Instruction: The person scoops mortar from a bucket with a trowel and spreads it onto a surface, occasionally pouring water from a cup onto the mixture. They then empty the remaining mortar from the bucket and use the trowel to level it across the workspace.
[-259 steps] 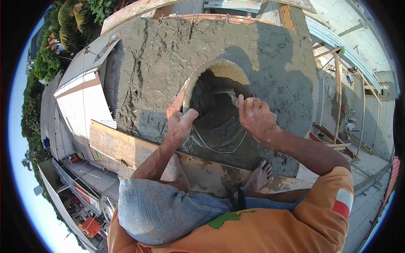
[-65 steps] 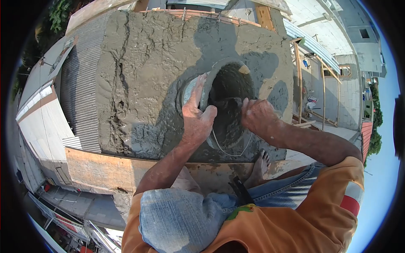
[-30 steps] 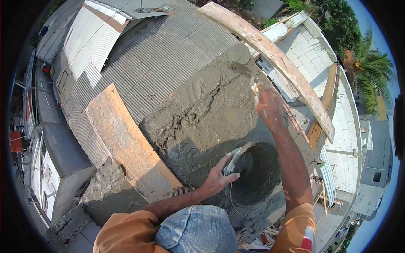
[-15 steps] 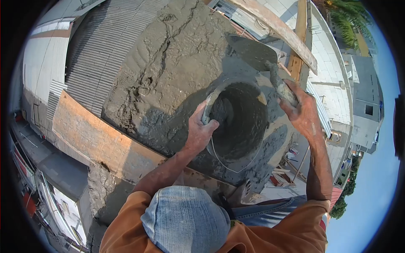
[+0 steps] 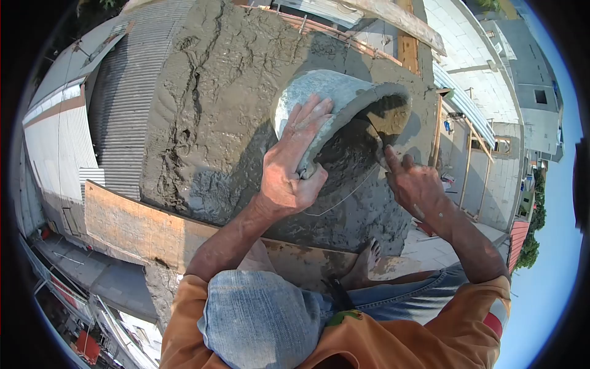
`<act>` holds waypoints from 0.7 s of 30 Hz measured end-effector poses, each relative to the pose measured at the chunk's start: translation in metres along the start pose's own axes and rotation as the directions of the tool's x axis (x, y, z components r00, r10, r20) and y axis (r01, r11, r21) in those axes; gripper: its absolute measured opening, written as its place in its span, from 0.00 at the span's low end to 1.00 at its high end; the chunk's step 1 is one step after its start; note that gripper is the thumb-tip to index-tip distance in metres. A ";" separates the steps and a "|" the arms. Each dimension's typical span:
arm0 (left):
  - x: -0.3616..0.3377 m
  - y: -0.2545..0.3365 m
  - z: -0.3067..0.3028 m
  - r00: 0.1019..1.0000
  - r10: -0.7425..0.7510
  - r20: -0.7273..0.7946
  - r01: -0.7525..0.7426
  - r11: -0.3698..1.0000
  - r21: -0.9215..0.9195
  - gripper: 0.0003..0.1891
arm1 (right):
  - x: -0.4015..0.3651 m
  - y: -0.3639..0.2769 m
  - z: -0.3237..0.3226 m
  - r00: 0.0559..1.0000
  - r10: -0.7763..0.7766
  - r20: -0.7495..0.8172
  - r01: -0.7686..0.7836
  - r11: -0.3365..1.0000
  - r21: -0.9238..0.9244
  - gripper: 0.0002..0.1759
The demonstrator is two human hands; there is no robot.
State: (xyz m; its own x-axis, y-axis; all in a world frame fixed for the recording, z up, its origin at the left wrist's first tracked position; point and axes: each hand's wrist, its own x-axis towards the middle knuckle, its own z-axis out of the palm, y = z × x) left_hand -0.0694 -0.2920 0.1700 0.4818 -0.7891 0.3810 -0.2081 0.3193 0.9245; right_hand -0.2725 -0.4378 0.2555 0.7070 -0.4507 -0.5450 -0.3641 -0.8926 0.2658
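My left hand [image 5: 292,163] grips the rim of a mortar-coated bucket [image 5: 322,89], its fingers spread along the outer wall and its thumb at the rim. The bucket lies tipped, its mouth toward me and to the right, with dark wet mix [image 5: 353,147] inside. My right hand [image 5: 415,181] is closed round the trowel handle at the bucket's mouth. The trowel blade [image 5: 373,128] reaches inside and shows only in part. A thin wire handle [image 5: 344,198] hangs below the rim. Wet concrete [image 5: 239,92] lies under and around the bucket.
A wooden form board [image 5: 135,218] runs along the near edge of the concrete. A bare foot [image 5: 367,261] stands beside it. Reinforcing bars [image 5: 332,31] and planks [image 5: 393,21] lie at the far side. Corrugated roofing [image 5: 138,92] is on the left, a block wall [image 5: 458,43] on the right.
The bucket has gone from upright to tipped over. My left hand has turned with its rim. My right hand has come down and left, bringing the trowel from above the bucket into its mouth.
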 end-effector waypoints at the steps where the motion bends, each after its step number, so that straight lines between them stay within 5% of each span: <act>1: 0.006 0.001 -0.002 0.995 0.077 0.060 -0.082 0.994 0.070 0.39 | -0.004 0.001 0.011 1.000 -0.001 -0.013 0.001 1.000 0.006 0.33; 3: 0.009 -0.005 -0.004 0.992 0.104 0.066 -0.109 0.991 0.077 0.39 | -0.011 0.005 0.031 0.998 -0.042 -0.044 0.058 0.879 0.474 0.30; 4: 0.009 -0.007 -0.005 0.988 0.122 0.089 -0.130 0.987 0.090 0.39 | -0.014 0.003 0.044 0.997 -0.047 -0.053 0.067 0.877 0.476 0.30; 6: 0.007 -0.008 -0.007 0.984 0.111 0.138 -0.125 0.987 0.097 0.38 | -0.021 -0.009 0.060 0.993 -0.118 -0.025 0.090 0.588 0.804 0.27; 7: 0.004 -0.010 -0.006 0.985 0.099 0.138 -0.114 0.988 0.105 0.38 | -0.026 -0.017 0.061 0.991 -0.129 -0.023 0.094 0.581 0.808 0.27; 8: 0.002 -0.013 -0.006 0.987 0.101 0.125 -0.110 0.991 0.073 0.39 | -0.028 -0.025 0.057 0.974 -0.115 0.197 -0.136 0.399 0.907 0.27; 9: 0.003 -0.016 -0.007 0.988 0.107 0.109 -0.112 0.993 0.043 0.39 | -0.028 -0.032 0.051 0.904 -0.148 0.402 -0.370 0.205 0.906 0.26; 14: -0.006 -0.029 -0.019 0.993 0.108 -0.050 -0.111 0.991 -0.074 0.39 | -0.008 -0.043 0.027 0.929 -0.255 0.268 -0.251 0.095 0.963 0.22; 17: -0.013 -0.034 -0.033 0.988 0.072 -0.134 -0.091 0.986 -0.138 0.37 | 0.003 -0.045 -0.004 0.886 -0.323 0.333 -0.357 -0.015 0.934 0.14; 19: -0.018 -0.033 -0.048 0.976 -0.027 -0.216 0.002 0.993 -0.115 0.36 | 0.000 -0.040 -0.011 0.888 -0.314 0.336 -0.399 -0.165 0.902 0.15; 21: -0.025 -0.022 -0.066 0.916 -0.190 -0.354 0.149 0.979 -0.141 0.38 | 0.005 -0.031 -0.025 0.916 -0.298 0.269 -0.312 -0.107 0.944 0.20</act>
State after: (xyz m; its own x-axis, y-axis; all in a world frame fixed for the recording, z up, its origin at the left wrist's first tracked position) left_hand -0.0209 -0.2450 0.1406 0.7819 -0.5978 0.1767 -0.0122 0.2686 0.9632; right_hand -0.2426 -0.4122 0.2649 0.5927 -0.1440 -0.7924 -0.7542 0.2460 -0.6089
